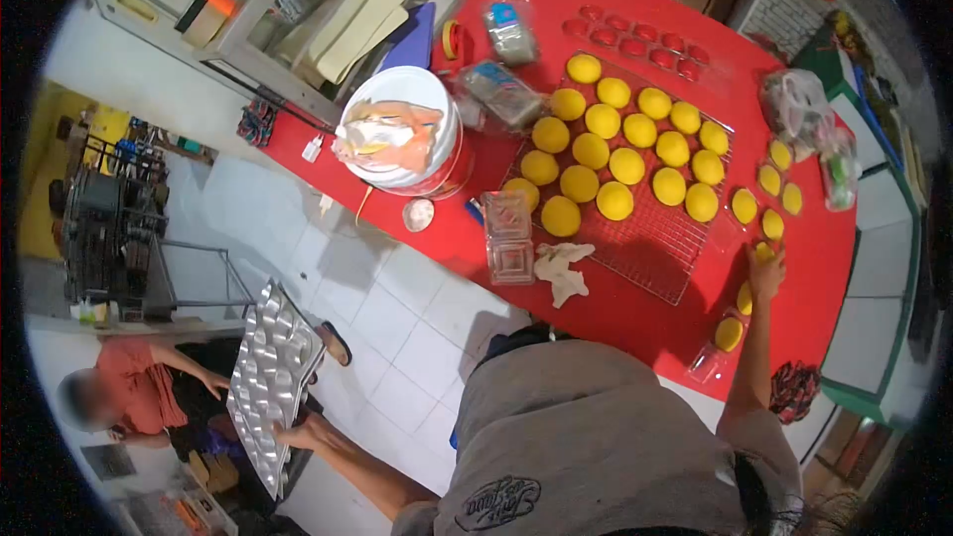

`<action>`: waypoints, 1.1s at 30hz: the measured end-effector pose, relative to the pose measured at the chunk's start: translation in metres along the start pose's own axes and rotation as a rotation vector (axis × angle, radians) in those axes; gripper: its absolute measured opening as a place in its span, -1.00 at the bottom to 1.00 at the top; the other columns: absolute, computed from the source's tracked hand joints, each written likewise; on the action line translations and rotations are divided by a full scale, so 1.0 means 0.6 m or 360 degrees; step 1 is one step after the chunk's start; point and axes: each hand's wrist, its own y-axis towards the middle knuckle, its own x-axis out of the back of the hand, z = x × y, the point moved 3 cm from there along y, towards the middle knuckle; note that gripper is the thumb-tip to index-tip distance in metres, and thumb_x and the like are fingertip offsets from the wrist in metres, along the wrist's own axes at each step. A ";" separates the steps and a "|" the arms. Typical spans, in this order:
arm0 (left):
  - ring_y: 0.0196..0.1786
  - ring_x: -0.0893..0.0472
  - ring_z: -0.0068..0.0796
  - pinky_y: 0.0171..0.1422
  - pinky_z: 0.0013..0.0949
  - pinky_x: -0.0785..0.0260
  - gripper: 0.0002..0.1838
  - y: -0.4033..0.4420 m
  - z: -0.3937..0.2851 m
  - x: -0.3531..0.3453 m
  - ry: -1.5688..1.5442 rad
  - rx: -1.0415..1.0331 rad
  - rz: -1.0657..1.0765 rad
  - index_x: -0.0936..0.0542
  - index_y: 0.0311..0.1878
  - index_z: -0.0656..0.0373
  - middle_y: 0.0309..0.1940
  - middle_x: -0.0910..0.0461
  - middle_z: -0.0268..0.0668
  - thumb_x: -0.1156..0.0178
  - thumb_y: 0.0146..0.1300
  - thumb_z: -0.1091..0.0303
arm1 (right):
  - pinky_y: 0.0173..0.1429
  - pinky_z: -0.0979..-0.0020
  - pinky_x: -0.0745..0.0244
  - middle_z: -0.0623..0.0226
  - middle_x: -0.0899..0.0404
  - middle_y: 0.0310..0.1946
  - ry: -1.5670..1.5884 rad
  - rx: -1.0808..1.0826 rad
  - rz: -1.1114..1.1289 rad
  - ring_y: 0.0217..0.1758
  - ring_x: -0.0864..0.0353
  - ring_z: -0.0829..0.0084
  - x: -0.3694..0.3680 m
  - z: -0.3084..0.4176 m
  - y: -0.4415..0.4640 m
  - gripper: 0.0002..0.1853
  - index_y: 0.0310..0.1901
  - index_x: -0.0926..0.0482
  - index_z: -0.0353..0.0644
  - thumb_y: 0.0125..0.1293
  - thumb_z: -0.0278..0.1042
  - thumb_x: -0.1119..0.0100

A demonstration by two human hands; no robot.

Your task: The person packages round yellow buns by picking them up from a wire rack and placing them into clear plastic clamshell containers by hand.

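My left hand point(303, 432) is closed on the edge of a metal muffin pan point(268, 377), held tilted over the floor at the left; it looks like a stack of pans. My right hand point(766, 276) reaches over the red table and has its fingers around a small round yellow cake point(763, 251), partly hidden by them. That cake stands in a line of similar cakes along the table's right side, some in clear plastic cups or boxes. More yellow cakes point(625, 166) sit in rows on a wire cooling rack point(645, 248) at the middle.
A white bucket point(397, 89) with a plastic bag in it stands left of the rack. Clear boxes point(509, 238), a cloth point(563, 273) and a red-cavity clear tray point(635, 40) lie on the table. Another person point(149, 387) sits at left, one hand by the pans.
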 end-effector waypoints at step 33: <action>0.09 -0.41 -0.19 0.21 -0.12 -0.32 -0.57 -0.089 0.035 -0.111 0.0158 -0.0064 0.0395 -0.48 0.10 0.19 0.10 -0.37 -0.10 -0.02 0.31 0.09 | -0.02 -0.04 -0.47 0.04 -0.36 0.10 0.0028 -0.0139 -0.0109 0.07 -0.44 -0.03 0.031 -0.038 -0.046 -0.08 0.39 -0.09 0.03 0.08 0.19 -0.30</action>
